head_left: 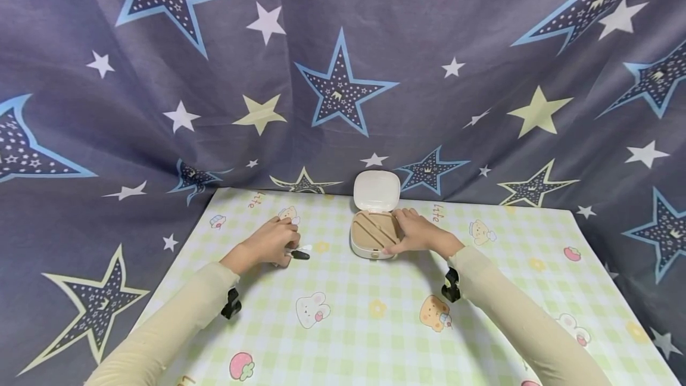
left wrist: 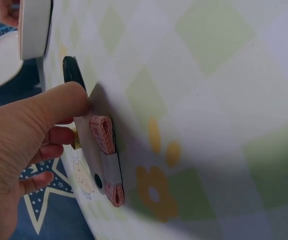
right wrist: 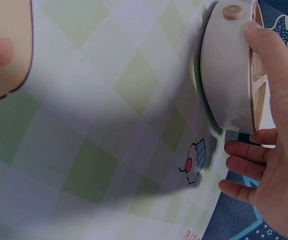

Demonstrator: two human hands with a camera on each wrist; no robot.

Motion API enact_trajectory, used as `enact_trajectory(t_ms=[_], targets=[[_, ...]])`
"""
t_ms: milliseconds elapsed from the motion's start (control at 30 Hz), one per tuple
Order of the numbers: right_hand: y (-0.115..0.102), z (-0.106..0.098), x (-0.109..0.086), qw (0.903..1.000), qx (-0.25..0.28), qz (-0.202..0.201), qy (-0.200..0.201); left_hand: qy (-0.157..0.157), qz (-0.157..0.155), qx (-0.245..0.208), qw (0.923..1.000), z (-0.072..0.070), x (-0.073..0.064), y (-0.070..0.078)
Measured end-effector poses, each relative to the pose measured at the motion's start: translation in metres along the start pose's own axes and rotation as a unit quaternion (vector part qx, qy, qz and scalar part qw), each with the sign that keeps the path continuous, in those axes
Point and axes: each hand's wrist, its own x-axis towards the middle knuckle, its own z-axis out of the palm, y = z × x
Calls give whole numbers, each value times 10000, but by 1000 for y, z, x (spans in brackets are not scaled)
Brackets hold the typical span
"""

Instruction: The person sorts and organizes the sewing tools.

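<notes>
On the table, left of the box, my left hand point(head_left: 270, 243) has its fingers curled at a small item with a dark rounded end point(left wrist: 73, 71), pinching it. A folded pink measuring tape point(left wrist: 104, 132) in a white band lies against that hand's fingers. A bit of gold point(left wrist: 76, 140) and a dark round piece point(left wrist: 98, 181) show beside it; the item's exact kind is hidden. My right hand point(head_left: 418, 232) grips the right side of a white box point(head_left: 370, 251), thumb at its front rim and fingers at the far side. The box's white lid point(head_left: 377, 190) stands raised, baring beige compartments point(head_left: 375, 228).
A green-and-white checked cloth with cartoon prints point(head_left: 343, 338) covers the table point(head_left: 482, 279). Behind it hangs a dark star-patterned curtain point(head_left: 429, 28), close to the table's back edge and the raised lid.
</notes>
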Motion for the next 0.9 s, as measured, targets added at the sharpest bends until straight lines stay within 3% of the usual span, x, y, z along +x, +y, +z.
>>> enact_trajectory(t_ms=[333, 533, 700, 900], targets=[[2, 1, 1, 10000, -38, -43, 14, 104, 83, -107, 9999, -5, 4, 6], [1, 1, 0, 10000, -50, -53, 9, 374, 279, -77, 9989, -12, 9, 10], [1, 1, 0, 9999, -78, -66, 14, 691, 574, 172, 9958, -25, 18, 13], [-1, -1, -1, 10000, -44, -42, 1, 998, 845, 512, 9901, -51, 40, 22]])
